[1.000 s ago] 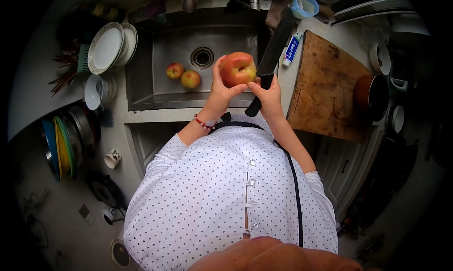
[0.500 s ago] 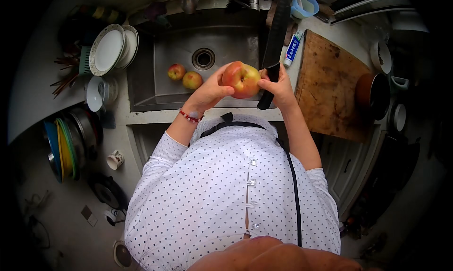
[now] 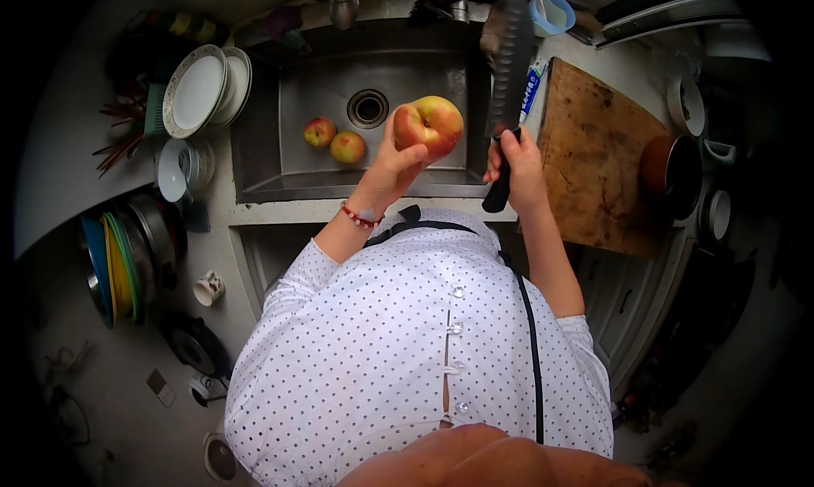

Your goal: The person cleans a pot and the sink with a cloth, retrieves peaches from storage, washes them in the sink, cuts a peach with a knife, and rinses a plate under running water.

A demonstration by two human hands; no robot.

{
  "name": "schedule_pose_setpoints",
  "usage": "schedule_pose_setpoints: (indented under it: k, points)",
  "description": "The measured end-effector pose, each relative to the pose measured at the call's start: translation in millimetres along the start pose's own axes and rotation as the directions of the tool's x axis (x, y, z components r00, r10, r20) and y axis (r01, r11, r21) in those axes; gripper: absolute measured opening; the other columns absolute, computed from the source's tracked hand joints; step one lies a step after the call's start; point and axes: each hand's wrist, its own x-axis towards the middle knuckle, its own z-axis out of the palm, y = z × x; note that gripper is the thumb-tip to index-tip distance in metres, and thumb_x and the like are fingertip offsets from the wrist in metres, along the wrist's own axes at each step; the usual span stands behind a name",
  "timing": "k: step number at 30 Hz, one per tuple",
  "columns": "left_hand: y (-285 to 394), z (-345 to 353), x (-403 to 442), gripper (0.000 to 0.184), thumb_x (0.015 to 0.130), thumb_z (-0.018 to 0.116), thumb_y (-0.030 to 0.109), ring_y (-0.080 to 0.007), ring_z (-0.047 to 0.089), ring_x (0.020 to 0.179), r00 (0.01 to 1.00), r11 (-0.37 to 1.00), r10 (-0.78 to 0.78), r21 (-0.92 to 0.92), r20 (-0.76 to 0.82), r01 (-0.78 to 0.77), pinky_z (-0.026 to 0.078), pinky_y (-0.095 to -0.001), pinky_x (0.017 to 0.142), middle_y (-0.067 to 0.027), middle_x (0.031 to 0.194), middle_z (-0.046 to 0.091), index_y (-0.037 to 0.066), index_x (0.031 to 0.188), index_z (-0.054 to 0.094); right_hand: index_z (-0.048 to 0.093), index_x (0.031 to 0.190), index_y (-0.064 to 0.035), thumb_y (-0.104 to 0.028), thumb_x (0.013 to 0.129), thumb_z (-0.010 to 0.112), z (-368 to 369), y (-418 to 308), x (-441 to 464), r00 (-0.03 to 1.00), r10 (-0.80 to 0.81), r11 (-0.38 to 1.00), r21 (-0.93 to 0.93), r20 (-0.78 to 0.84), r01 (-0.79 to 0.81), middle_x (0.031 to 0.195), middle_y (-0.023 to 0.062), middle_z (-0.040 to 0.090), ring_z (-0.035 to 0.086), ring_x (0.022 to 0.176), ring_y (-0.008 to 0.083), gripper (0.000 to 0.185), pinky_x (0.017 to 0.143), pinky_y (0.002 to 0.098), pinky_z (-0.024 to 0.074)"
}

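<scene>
My left hand (image 3: 397, 166) holds a large red-and-yellow peach (image 3: 429, 131) above the front of the sink, its stem hollow facing up. The fingers wrap around the fruit's left and lower side. In my right hand (image 3: 521, 166) is a kitchen knife (image 3: 513, 67), gripped by its black handle. Its dark, wide blade with a row of dimples points away from me, apart from the peach. Two smaller fruits of similar colour, a left one (image 3: 320, 131) and a right one (image 3: 348, 147), lie in the steel sink (image 3: 297, 88) near the drain.
Right of the sink, a worn wooden cutting board (image 3: 593, 165) lies with a brown pot (image 3: 674, 171) at its right edge. A toothpaste-like tube (image 3: 532, 88) and a blue cup (image 3: 551, 13) are behind my right hand. Plates (image 3: 195, 91) and bowls (image 3: 174, 169) stand at left.
My right hand has come away from the peach and moved slightly right with the knife, whose blade now shows its broad side. My left hand alone holds the peach, turned and raised a little.
</scene>
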Motion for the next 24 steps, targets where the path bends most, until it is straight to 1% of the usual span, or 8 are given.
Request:
schedule_pose_setpoints:
  k: [4, 7, 9, 13, 15, 18, 19, 24]
  points:
    - [6, 0, 1, 0.065, 0.069, 0.065, 0.018, -0.02, 0.039, 0.112, 0.999, 0.985, -0.045, -0.168, -0.012, 0.042, 0.032, -0.0361, 0.095, -0.006, 0.119, 0.038, 0.011, 0.122, 0.028, 0.046, 0.089, -0.0056, -0.021, 0.086, 0.047, 6, 3, -8, 0.997, 0.069, 0.979, -0.197, 0.036, -0.06, 0.064, 0.0003, 0.047, 0.044, 0.048, 0.008, 0.016, 0.049, 0.0203, 0.0418]
    - [-1, -3, 1, 0.066, 0.069, 0.066, 0.017, -0.0204, 0.039, 0.112, 0.996, 0.984, -0.056, -0.17, -0.073, 0.043, 0.031, -0.0367, 0.096, -0.0069, 0.119, 0.038, 0.011, 0.123, 0.028, 0.046, 0.091, -0.0057, -0.021, 0.086, 0.047, 13, 11, -8, 0.998, 0.055, 0.989, -0.141, 0.025, -0.051, 0.067, 0.0, 0.048, 0.046, 0.056, 0.0072, 0.016, 0.057, 0.0208, 0.0425]
    - [-7, -6, 1, 0.068, 0.068, 0.063, 0.008, -0.0215, 0.04, 0.111, 0.998, 0.992, 0.026, -0.126, -0.058, -0.033, 0.034, -0.0367, 0.094, -0.0097, 0.118, 0.037, 0.012, 0.123, 0.022, 0.046, 0.092, -0.0062, -0.021, 0.086, 0.046, 20, 18, -6, 0.996, 0.056, 0.991, 0.118, 0.065, -0.063, 0.07, -0.0005, 0.047, 0.045, 0.064, 0.0064, 0.016, 0.066, 0.022, 0.0418]
    - [-5, 2, 0, 0.074, 0.067, 0.065, 0.007, -0.0221, 0.041, 0.11, 0.995, 0.996, 0.086, -0.012, -0.051, -0.087, 0.033, -0.0374, 0.095, -0.011, 0.121, 0.035, 0.011, 0.124, 0.019, 0.043, 0.093, -0.0061, -0.025, 0.088, 0.042, 17, 29, 5, 0.995, -0.034, 0.988, 0.151, 0.097, 0.019, 0.063, 0.0014, 0.043, 0.047, 0.068, 0.0116, 0.019, 0.071, 0.0252, 0.0418]
    - [-3, -2, 2, 0.068, 0.074, 0.062, 0.018, -0.0228, 0.041, 0.111, 0.987, 0.961, 0.123, 0.235, 0.106, -0.145, 0.035, -0.0382, 0.093, -0.0121, 0.122, 0.034, 0.012, 0.125, 0.017, 0.043, 0.093, -0.0059, -0.024, 0.088, 0.042, 10, 33, 11, 0.995, -0.028, 0.992, 0.124, 0.097, 0.016, 0.062, 0.0009, 0.042, 0.045, 0.065, 0.0108, 0.019, 0.067, 0.0239, 0.0403]
    - [12, 3, -1, 0.053, 0.085, 0.048, 0.035, -0.0257, 0.042, 0.112, 0.996, 0.997, -0.078, 0.011, 0.049, 0.077, 0.04, -0.0416, 0.089, -0.0133, 0.123, 0.037, 0.012, 0.124, 0.021, 0.043, 0.092, -0.0057, -0.022, 0.086, 0.043, 3, 30, 14, 0.995, -0.045, 0.995, 0.094, 0.093, 0.036, 0.059, -0.0005, 0.039, 0.037, 0.056, 0.0088, 0.017, 0.055, 0.0216, 0.0343]
    - [12, 3, -2, 0.047, 0.088, 0.036, 0.042, -0.0276, 0.044, 0.11, 0.996, 0.994, -0.075, 0.08, 0.042, 0.072, 0.043, -0.0428, 0.086, -0.0157, 0.123, 0.036, 0.012, 0.122, 0.022, 0.043, 0.09, -0.0064, -0.022, 0.085, 0.044, 5, 25, 13, 0.987, -0.076, 0.995, 0.079, 0.14, 0.066, 0.058, -0.0012, 0.038, 0.035, 0.053, 0.0083, 0.017, 0.051, 0.021, 0.0312]
    - [6, -18, 0, 0.057, 0.08, 0.056, 0.016, -0.0243, 0.041, 0.112, 0.991, 0.965, -0.083, 0.256, 0.107, 0.053, 0.035, -0.0358, 0.093, -0.0132, 0.124, 0.035, 0.009, 0.124, 0.02, 0.043, 0.086, -0.0076, -0.023, 0.084, 0.048, 4, 15, 13, 0.987, -0.062, 0.993, 0.109, 0.15, 0.046, 0.058, -0.0016, 0.038, 0.035, 0.054, 0.008, 0.016, 0.05, 0.0211, 0.0288]
